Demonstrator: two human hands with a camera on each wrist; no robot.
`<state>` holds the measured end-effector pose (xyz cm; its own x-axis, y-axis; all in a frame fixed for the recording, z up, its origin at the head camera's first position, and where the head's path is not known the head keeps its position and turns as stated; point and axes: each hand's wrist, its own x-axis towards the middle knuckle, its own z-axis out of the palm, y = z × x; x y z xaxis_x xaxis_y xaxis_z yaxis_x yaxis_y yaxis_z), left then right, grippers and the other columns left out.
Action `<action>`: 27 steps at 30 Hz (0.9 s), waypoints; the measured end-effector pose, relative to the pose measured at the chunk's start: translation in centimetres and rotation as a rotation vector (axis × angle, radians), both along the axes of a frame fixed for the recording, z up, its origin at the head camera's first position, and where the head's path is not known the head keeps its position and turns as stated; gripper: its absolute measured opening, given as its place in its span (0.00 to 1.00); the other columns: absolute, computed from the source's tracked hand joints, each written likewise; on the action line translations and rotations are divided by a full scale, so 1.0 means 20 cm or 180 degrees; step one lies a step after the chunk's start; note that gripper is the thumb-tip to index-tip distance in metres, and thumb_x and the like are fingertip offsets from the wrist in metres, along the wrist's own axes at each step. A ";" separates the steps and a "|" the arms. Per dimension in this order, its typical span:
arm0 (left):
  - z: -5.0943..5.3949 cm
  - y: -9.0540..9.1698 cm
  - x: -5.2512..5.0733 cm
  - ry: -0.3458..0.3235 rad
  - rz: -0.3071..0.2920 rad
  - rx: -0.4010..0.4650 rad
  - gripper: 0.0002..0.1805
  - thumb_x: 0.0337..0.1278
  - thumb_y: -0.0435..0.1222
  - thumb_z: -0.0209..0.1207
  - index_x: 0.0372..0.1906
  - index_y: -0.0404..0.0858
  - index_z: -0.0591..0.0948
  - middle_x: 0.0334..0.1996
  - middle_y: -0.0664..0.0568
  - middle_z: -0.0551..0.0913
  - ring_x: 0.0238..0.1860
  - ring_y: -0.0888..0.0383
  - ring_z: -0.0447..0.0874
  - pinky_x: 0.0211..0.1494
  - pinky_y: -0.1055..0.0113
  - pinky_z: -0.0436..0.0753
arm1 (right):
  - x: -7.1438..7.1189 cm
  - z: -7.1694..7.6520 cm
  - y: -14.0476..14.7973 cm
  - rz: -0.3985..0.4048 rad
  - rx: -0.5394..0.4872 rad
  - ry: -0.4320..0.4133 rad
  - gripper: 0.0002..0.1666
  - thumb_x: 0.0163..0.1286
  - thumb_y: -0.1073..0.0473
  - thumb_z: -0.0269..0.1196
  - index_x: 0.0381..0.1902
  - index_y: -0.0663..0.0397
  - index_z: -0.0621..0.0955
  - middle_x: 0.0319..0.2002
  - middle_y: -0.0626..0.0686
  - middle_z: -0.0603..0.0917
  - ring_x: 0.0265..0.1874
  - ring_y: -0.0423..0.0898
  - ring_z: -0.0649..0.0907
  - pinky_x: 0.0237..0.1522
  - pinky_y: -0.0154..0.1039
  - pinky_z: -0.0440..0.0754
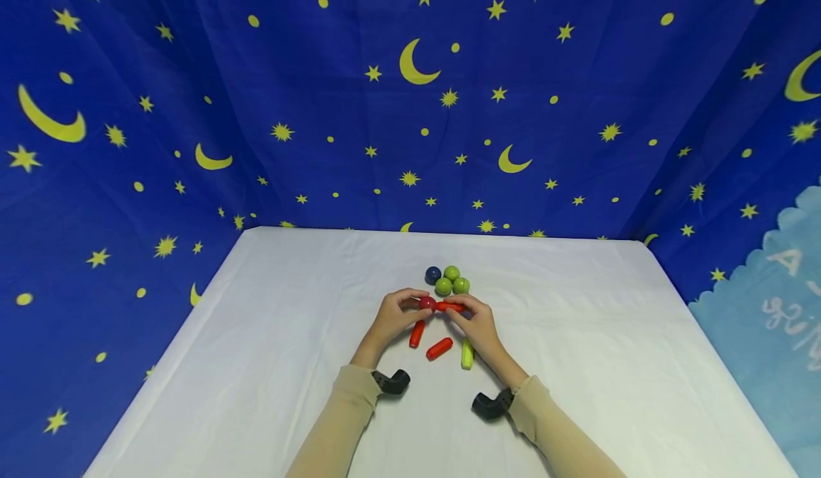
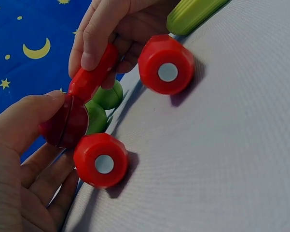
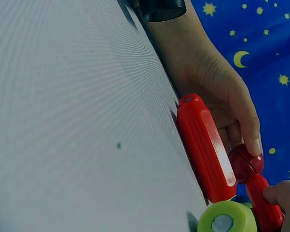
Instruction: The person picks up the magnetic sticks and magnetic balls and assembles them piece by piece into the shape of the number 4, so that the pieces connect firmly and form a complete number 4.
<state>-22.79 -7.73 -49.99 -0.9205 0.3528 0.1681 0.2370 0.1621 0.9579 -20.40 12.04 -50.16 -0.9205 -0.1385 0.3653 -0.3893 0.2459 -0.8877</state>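
Head view: a red ball (image 1: 427, 303) is pinched by the left hand (image 1: 390, 317) and a red stick (image 1: 449, 306) by the right hand (image 1: 481, 323), the two touching over a white table (image 1: 641, 371) near green balls (image 1: 461, 286). Joining is apparently in hand; steady alignment is likely needed next.

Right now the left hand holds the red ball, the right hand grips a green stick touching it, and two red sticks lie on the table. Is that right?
No: the stick gripped by the right hand is red, not green, as the left wrist view shows. It does touch the red ball in the left hand, and two red sticks lie on the table.
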 end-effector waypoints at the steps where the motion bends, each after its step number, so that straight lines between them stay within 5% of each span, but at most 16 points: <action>1: 0.00 0.00 0.00 0.0004 -0.0002 0.0000 0.23 0.53 0.32 0.65 0.53 0.24 0.77 0.49 0.34 0.82 0.47 0.41 0.83 0.56 0.51 0.78 | 0.00 0.00 0.00 0.0000 0.0000 0.0005 0.13 0.61 0.72 0.63 0.44 0.73 0.81 0.42 0.67 0.85 0.43 0.59 0.82 0.49 0.35 0.80; 12: 0.00 0.00 0.00 -0.0028 0.0010 -0.0060 0.22 0.54 0.32 0.64 0.54 0.26 0.78 0.50 0.35 0.81 0.48 0.43 0.83 0.54 0.65 0.80 | 0.01 0.00 0.00 0.0006 -0.0028 0.0085 0.15 0.60 0.72 0.63 0.46 0.75 0.80 0.43 0.68 0.84 0.41 0.61 0.81 0.45 0.28 0.79; 20: 0.00 0.00 0.00 -0.0018 0.0098 -0.0047 0.22 0.54 0.32 0.64 0.53 0.26 0.78 0.51 0.35 0.81 0.49 0.41 0.82 0.58 0.51 0.77 | 0.00 0.01 0.01 -0.0116 -0.0096 0.0065 0.14 0.61 0.71 0.62 0.45 0.74 0.81 0.43 0.67 0.84 0.39 0.51 0.81 0.42 0.28 0.76; 27: 0.00 0.00 0.00 0.0046 0.0131 -0.0041 0.21 0.54 0.31 0.64 0.53 0.25 0.78 0.49 0.33 0.82 0.47 0.40 0.83 0.55 0.54 0.79 | -0.01 0.01 0.02 -0.0140 -0.0167 -0.0008 0.14 0.63 0.70 0.61 0.45 0.74 0.81 0.44 0.68 0.84 0.38 0.44 0.81 0.42 0.29 0.76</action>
<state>-22.76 -7.77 -49.93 -0.9318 0.3169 0.1771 0.2437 0.1843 0.9522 -20.64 12.42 -49.92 -0.9263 -0.0786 0.3686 -0.3768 0.2160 -0.9008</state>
